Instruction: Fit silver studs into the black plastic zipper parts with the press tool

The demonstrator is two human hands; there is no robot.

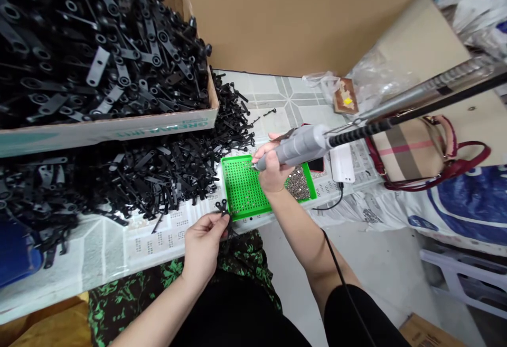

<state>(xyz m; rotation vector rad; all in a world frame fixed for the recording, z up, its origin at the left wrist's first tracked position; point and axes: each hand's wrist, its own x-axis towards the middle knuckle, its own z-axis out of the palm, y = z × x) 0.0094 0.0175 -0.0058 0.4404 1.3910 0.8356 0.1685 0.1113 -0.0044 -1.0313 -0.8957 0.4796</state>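
Observation:
My right hand (273,170) is wrapped round a grey electric screwdriver (299,146), which hangs from a spring and a black cable. Its tip is over the far side of a green perforated tray (247,214). Small metal screws (299,184) are heaped in the tray's right part, and some sit in its holes. At the tray's near left corner, my left hand (206,236) pinches several small black plastic parts (222,208) between thumb and fingers. How many it holds is partly hidden.
A cardboard box (158,120) full of black plastic parts stands at the back left, with loose parts (158,178) piled before it. To the right are a white power bank (341,165), a phone (317,165), a brown block (346,96) and a handbag (412,149). A blue bin (18,257) sits far left.

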